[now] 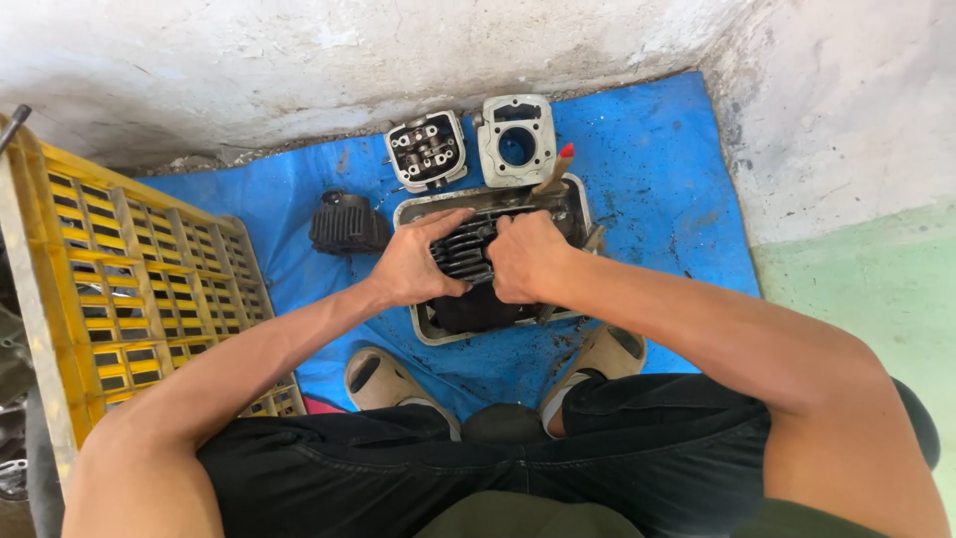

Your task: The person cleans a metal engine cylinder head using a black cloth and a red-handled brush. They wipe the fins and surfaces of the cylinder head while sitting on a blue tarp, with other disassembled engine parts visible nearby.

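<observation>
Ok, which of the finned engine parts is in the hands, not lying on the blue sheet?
The dark finned cylinder over the metal tray, gripped by both hands; the other finned cylinder lies alone to its left.

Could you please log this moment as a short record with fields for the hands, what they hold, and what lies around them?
Left hand: grips the finned cylinder from its left side
Right hand: grips the same part from the right
Under it: metal tray, dark and oily inside
In tray: brush leaning at the far right corner
Behind tray: cylinder head and pale cylinder block
Left of tray: black finned part
Ground cover: blue tarp
Far left: yellow crate
</observation>
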